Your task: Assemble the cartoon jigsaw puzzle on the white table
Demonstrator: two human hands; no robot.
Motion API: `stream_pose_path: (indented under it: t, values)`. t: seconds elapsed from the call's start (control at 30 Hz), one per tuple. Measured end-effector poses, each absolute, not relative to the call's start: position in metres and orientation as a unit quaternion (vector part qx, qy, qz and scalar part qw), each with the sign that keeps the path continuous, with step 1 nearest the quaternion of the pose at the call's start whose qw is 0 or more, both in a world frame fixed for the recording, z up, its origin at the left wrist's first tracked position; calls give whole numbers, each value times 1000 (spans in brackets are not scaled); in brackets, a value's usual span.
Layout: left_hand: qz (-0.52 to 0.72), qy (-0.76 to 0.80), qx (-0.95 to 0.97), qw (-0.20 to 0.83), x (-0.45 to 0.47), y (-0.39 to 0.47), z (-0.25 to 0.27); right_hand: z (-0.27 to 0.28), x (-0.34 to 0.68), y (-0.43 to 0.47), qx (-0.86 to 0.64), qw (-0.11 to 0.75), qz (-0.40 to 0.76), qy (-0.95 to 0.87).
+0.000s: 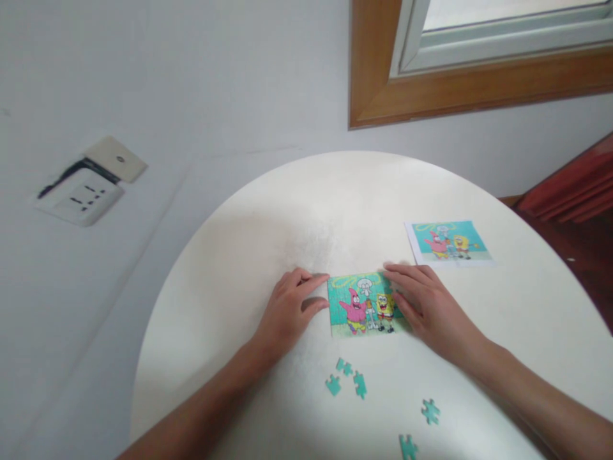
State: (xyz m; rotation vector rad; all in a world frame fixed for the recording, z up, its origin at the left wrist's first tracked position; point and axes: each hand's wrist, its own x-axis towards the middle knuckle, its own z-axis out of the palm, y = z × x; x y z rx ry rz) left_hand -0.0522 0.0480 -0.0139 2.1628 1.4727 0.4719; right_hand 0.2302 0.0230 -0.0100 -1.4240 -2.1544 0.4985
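Observation:
A jigsaw puzzle (355,313) with a pink starfish, a pale squid and a yellow sponge lies flat on the round white table (239,255). My left hand (290,306) rests at its left edge, thumb and forefinger apart with their tips at the border. My right hand (424,300) lies over the right end, fingers stretched out, hiding part of that side. Several loose teal pieces lie nearer to me, among them one piece (360,385) just below the puzzle and another piece (430,412) farther right.
To the right, behind my right hand, a printed sheet (453,243) shows the same picture. Beyond the table are a white wall with a socket (86,197), a wood-framed window (376,96) and red cloth (575,185) on the right.

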Motion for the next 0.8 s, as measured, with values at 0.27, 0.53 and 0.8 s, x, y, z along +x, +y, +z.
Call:
stream_pose_path:
  t: [0.27,0.53,0.8]
  values:
    - [176,531,791,248,-51,47,-12,-12,233,24,-523,251,195,-791]
    - [189,533,787,245,-51,46,-14,-12,235,24,-516,257,218,-788]
    - [178,531,794,237,-49,47,-12,-9,239,25,-538,270,244,-760]
